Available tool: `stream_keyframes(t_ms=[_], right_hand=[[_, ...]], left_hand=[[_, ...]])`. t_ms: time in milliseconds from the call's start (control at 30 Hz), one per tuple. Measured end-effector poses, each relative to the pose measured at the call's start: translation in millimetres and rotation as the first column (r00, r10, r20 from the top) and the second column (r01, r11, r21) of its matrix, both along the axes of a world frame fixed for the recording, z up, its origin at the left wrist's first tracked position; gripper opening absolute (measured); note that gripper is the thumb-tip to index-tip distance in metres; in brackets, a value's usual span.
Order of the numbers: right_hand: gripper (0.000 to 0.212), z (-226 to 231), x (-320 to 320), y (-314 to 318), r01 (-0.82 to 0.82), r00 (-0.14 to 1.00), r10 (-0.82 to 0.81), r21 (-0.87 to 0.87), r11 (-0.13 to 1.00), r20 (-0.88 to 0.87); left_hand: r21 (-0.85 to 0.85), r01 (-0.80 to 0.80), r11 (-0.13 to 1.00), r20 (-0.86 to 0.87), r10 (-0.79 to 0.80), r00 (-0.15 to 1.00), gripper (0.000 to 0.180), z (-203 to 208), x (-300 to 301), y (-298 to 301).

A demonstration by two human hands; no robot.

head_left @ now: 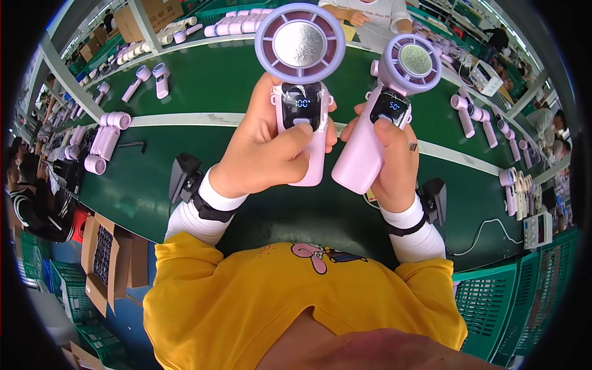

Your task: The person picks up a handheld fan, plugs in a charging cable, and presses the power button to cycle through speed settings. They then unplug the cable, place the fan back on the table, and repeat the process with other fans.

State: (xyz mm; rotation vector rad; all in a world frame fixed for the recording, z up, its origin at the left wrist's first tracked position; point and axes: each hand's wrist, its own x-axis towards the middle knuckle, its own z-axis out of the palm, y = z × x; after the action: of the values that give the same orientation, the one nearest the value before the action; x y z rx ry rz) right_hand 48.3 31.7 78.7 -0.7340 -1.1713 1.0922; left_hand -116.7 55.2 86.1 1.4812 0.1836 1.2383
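In front of me I hold two handheld fans with pale purple heads and pink handles. My left hand (265,145) is closed round the left fan (300,44), which stands nearly upright with its silver round face toward me. My left thumb lies on the button under its lit display. My right hand (394,157) grips the right fan (364,155), tilted with its head leaning right. The right thumb presses at the button below that fan's lit display. Clear film shows over the left fan's dark panel. The fingers behind both handles are partly hidden.
A green worktable (203,145) spreads below my hands, with a black hex key (132,145) on it. Pink fans (105,142) are grouped at left, more (472,117) at right. A white power supply (538,230) stands at the right edge, above green crates (490,305). Another person (373,21) sits opposite.
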Motion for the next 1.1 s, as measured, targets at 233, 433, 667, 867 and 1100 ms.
stream_keyframes(t_ms=[233, 433, 667, 867, 1100], right_hand=[[0.041, -1, -10, 3, 0.014, 1.000, -0.014, 0.006, 1.000, 0.020], [0.040, 2, -19, 7, 0.031, 0.999, -0.031, -0.004, 1.000, 0.043], [0.040, 2, -16, 3, -0.033, 0.999, 0.034, -0.041, 0.999, 0.037], [0.041, -1, -18, 5, 0.060, 0.992, -0.059, -0.008, 0.998, 0.111], [0.040, -7, -27, 8, 0.090, 0.979, -0.089, 0.000, 0.996, 0.182]], left_hand=[[-0.070, -0.006, 0.998, -0.019, 0.004, 1.000, 0.052, 1, -17, 11], [-0.127, -0.115, 0.985, -0.084, 0.105, 0.991, 0.045, 6, -25, 20], [-0.506, -0.050, 0.861, -0.079, 0.011, 0.997, 0.029, -31, -77, 41], [-0.570, -0.361, 0.739, -0.178, 0.318, 0.931, 0.039, -79, -166, 38], [-0.612, -0.588, 0.529, -0.229, 0.594, 0.772, 0.038, -107, -288, 20]])
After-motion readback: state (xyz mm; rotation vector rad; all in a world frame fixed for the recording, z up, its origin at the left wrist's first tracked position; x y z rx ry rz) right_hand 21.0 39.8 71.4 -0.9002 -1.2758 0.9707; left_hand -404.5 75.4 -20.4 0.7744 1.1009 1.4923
